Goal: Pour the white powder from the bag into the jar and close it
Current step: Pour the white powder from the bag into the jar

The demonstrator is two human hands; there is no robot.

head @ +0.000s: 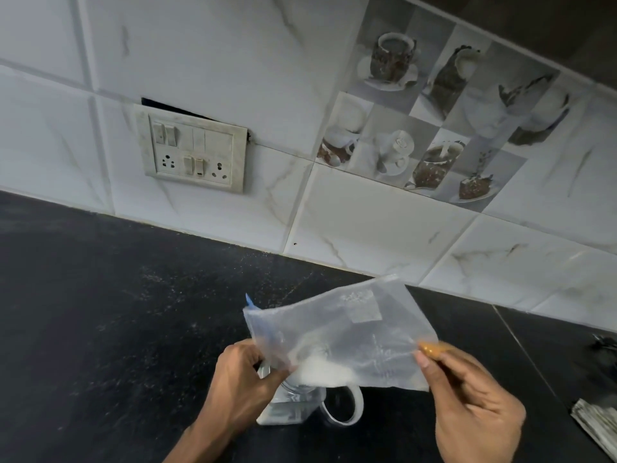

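A clear plastic zip bag (347, 332) is held tilted over a clear jar (288, 407) that stands on the black counter (100, 312). White powder (320, 370) has gathered in the bag's lower edge, right above the jar's mouth. My left hand (238, 379) pinches the bag's left corner near its blue zip strip. My right hand (467, 406) pinches the bag's right edge. The jar's mouth is hidden behind the bag and my left hand. Beside the jar on its right lies a clear round lid (344, 407).
A tiled wall (367, 212) with a switch and socket panel (193, 152) rises behind the counter. At the right edge lie a dark object (604, 349) and a folded paper or cloth (597, 426).
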